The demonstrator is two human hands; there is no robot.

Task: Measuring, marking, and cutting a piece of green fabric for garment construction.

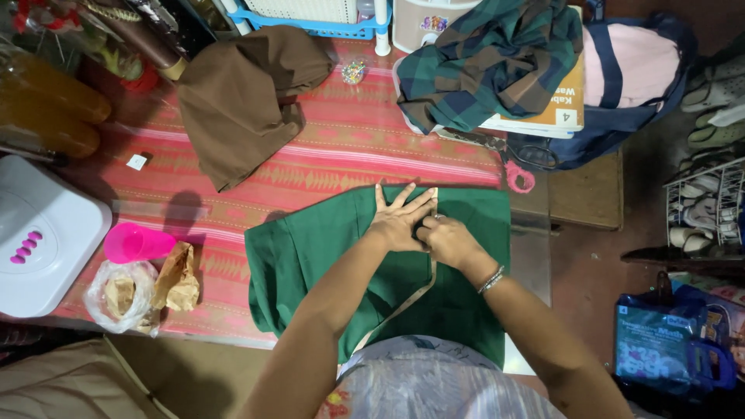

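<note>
Left hand [397, 219] flat, fingers spread, pressing green cloth [310, 264] at counter [349, 147] centre; right hand [448, 242] closed, pinching tape [403, 304] at 3 o'clock. Measuring underway, cloth uncut.

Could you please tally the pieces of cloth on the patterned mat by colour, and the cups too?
Green cloth, under both hands: 1
Brown cloth: 1
Plaid cloth: 1
Pink cup: 1
Total: 4

The right hand [448, 242] hides its fingers' grip; the left hand [397, 219] covers the green cloth [310, 256].
</note>
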